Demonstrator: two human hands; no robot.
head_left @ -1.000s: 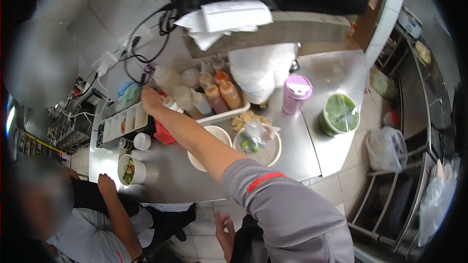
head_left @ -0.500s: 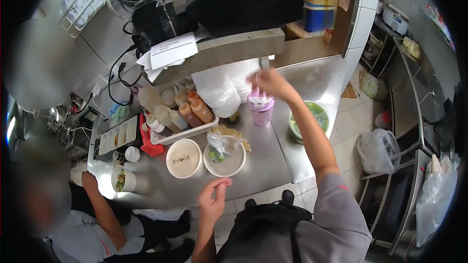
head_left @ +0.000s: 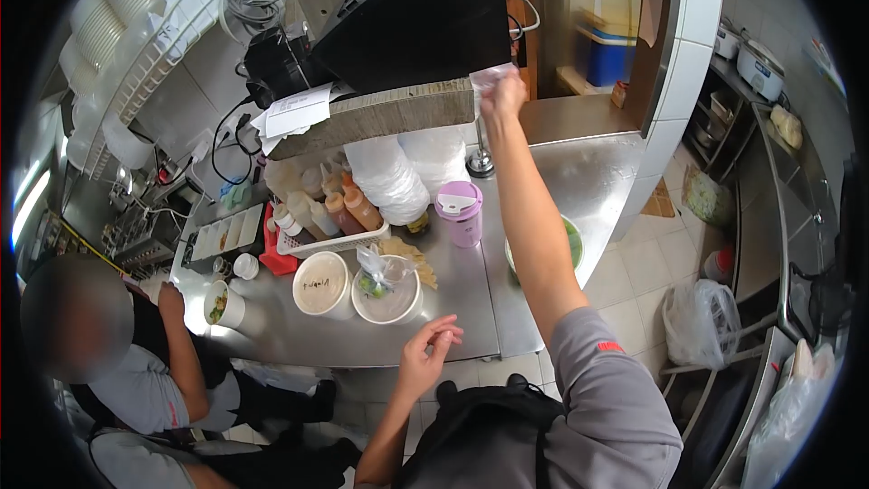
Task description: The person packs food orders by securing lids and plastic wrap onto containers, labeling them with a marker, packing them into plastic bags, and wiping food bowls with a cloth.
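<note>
My right hand (head_left: pixel 503 95) reaches up to the right end of the steel shelf, its fingers closed at a pale, see-through piece (head_left: pixel 486 80) that looks like thin plastic; its kind is unclear. My left hand (head_left: pixel 429 355) hovers before the counter's front edge, fingers loosely stretched and holding nothing. Nearest to it is a white round tub (head_left: pixel 398 303) with a small clear bag of greens (head_left: pixel 373 281) on top. Another lidded tub (head_left: pixel 323 285) with handwriting stands beside it. A purple lidded tumbler (head_left: pixel 460 215) is upright behind. My right forearm partly hides a bowl of greens (head_left: pixel 575 244).
Sauce bottles fill a white basket (head_left: pixel 339 245) beside wrapped white plastic stacks (head_left: pixel 389 181). A black machine (head_left: pixel 421 27) and papers (head_left: pixel 297 116) sit on the shelf (head_left: pixel 389 116). Co-workers (head_left: pixel 154 389) stand at the left near a cup of food (head_left: pixel 231 306).
My right hand has moved from above the purple tumbler up to the shelf's end. My left hand has shifted slightly right. The camera view has turned, and a second co-worker's body shows at lower left.
</note>
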